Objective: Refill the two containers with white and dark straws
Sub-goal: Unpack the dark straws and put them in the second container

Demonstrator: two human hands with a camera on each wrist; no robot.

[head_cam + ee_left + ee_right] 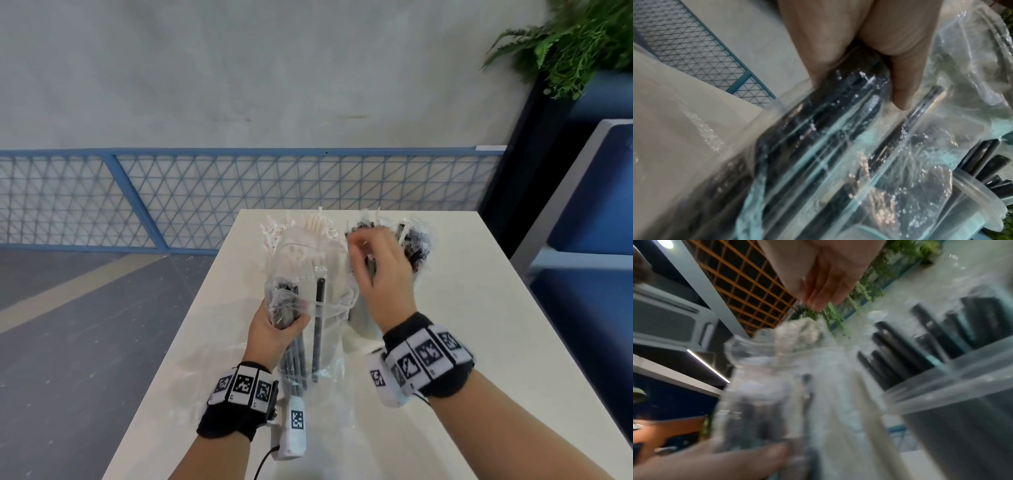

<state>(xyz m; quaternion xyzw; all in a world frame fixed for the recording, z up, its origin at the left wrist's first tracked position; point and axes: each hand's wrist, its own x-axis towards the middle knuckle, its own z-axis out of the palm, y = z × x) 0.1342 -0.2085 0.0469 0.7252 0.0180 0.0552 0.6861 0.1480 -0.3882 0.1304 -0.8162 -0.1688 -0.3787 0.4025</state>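
My left hand [274,329] grips a clear plastic bag [334,346] round a bundle of dark straws [294,356], held upright over the white table [462,308]; its thumb [900,68] presses the plastic. One dark straw [319,325] stands apart inside the open bag. Behind it are two clear containers: one with white straws [308,229], one with dark straws [416,243]. My right hand [363,250] hovers, blurred, over the dark-straw container [962,382], fingers together [818,288] and pointing down. Whether they pinch anything is unclear.
A white tagged device with a cable [295,431] lies at the table's near edge. A blue mesh railing [205,195] runs behind the table, with blue seating [589,205] and a plant [575,41] at the right.
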